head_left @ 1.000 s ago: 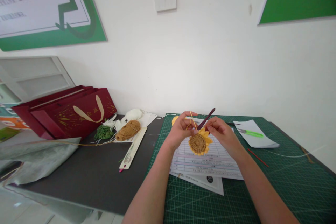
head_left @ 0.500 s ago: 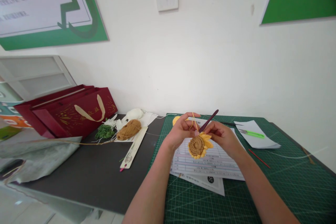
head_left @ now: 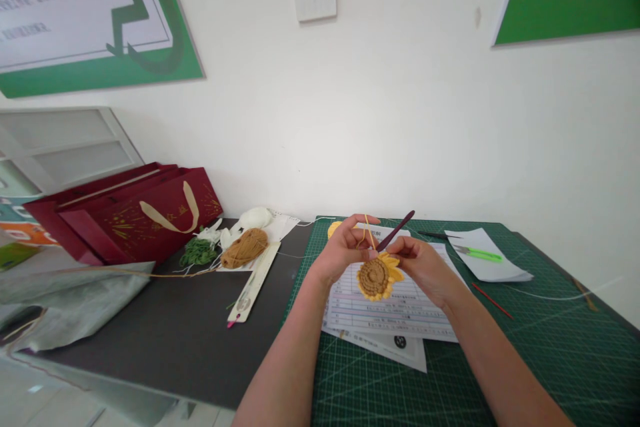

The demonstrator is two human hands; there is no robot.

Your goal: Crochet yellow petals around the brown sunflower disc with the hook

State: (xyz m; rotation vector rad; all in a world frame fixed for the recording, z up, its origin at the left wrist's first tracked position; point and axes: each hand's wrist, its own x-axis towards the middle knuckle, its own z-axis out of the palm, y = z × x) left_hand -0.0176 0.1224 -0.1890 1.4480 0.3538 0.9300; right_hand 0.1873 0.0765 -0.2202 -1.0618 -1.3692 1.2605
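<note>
A small crocheted flower, brown in the middle with yellow petals, hangs between my hands above the printed sheets. My left hand is closed on its upper edge, with a strand of yellow yarn over the raised index finger. My right hand pinches at the petals on the flower's right side. A dark purple crochet hook slants up to the right from the flower's top, between both hands; its tip is hidden.
Printed sheets lie on the green cutting mat. To the right are folded paper, a bright green cutter and a red stick. Leftward are brown yarn, green yarn, a ruler and a red bag.
The fingers of my right hand have shifted slightly left, closer to the hook and the flower's top. The rest of the view has slid only slightly.
</note>
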